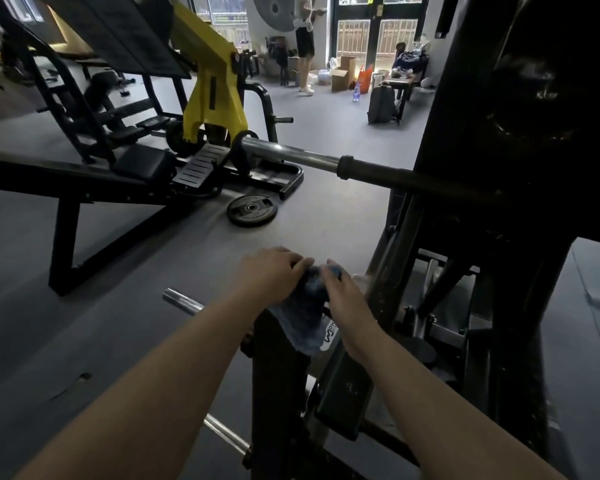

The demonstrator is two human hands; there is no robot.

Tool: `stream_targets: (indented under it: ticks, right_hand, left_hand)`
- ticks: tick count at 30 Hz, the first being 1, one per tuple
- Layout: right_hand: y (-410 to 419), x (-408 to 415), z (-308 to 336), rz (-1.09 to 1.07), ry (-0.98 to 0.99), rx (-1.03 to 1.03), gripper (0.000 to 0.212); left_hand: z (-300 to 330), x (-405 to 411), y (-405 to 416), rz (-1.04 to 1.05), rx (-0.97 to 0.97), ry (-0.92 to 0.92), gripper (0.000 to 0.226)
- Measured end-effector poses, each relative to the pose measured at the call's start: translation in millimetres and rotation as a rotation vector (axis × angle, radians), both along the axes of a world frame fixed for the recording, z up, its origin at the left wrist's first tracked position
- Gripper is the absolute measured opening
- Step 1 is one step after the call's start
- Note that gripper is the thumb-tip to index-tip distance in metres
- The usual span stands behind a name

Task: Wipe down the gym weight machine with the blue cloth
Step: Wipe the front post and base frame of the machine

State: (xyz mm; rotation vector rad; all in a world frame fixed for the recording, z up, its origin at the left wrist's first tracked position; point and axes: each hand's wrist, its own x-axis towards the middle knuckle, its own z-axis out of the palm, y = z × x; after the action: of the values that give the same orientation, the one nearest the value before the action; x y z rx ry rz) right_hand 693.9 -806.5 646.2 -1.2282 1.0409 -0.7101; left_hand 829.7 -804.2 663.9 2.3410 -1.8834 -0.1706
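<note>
Both hands hold the blue cloth (303, 306) bunched on top of a black upright post (274, 375) of the weight machine, the left hand (274, 275) curled over its far edge, the right hand (347, 299) pinching its near side. Better, I think, to spread the cloth flat and press down evenly along the post. Both forearms reach straight forward, wrists slightly bent down.
</note>
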Motion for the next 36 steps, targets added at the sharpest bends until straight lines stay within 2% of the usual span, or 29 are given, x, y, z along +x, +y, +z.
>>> stream_targets:
  ticks: [3, 5, 7, 9, 13, 15, 17, 19, 21, 25, 28, 33, 36]
  right_hand:
    - [-0.7, -1.2, -5.1, 0.038, -0.027, 0.093, 0.044]
    - [1.5, -3.3, -13.7, 0.050, -0.071, 0.146, 0.041]
    - [8.4, -5.0, -20.7, 0.055, -0.114, 0.211, 0.031]
    - [14.8, -5.3, -30.3, 0.057, -0.096, 0.229, 0.026]
    - [28.0, -0.8, -40.3, 0.023, -0.090, 0.204, 0.040]
    - [33.0, 1.7, -43.1, 0.000, -0.145, 0.119, 0.044]
    - [37.0, 2.5, -42.4, 0.011, -0.163, -0.026, 0.048]
    - [36.7, 2.1, -44.5, 0.024, -0.176, -0.096, 0.049]
    - [32.1, 1.0, -42.7, 0.018, -0.236, -0.124, 0.048]
    - [12.7, 2.5, -29.7, 0.046, -0.318, -0.136, 0.033]
    - [-11.5, 10.5, -21.3, 0.043, -0.361, -0.072, 0.033]
    - [-27.6, 23.0, -18.9, 0.100, -0.338, 0.052, 0.029]
    - [-24.1, 19.3, -26.0, 0.117, -0.299, -0.016, 0.019]
  left_hand:
    - [5.6, -4.6, 6.3, -0.107, -0.006, -0.170, 0.049]
    - [5.6, -10.7, 8.6, -0.157, -0.037, -0.199, 0.051]
    - [0.0, -18.4, 13.6, -0.185, -0.106, -0.162, 0.053]
    - [-13.8, -25.4, 22.6, -0.171, -0.286, -0.108, 0.058]
    - [-59.3, -36.6, 45.2, -0.056, -0.555, -0.020, 0.053]
    - [-83.7, -41.8, 55.6, -0.009, -0.639, 0.072, 0.065]
    - [-103.4, -46.0, 65.3, 0.033, -0.641, 0.233, 0.080]
    - [-112.8, -51.9, 70.1, 0.143, -0.594, 0.455, 0.079]
    - [-114.1, -59.2, 70.9, 0.253, -0.594, 0.551, 0.080]
    - [-97.8, -70.4, 58.2, 0.291, -0.637, 0.502, 0.078]
    - [-87.8, -71.7, 41.1, 0.278, -0.740, 0.392, 0.070]
    - [-92.8, -67.9, 28.9, 0.286, -0.813, 0.333, 0.065]
    - [-103.6, -65.5, 30.3, 0.243, -0.830, 0.240, 0.056]
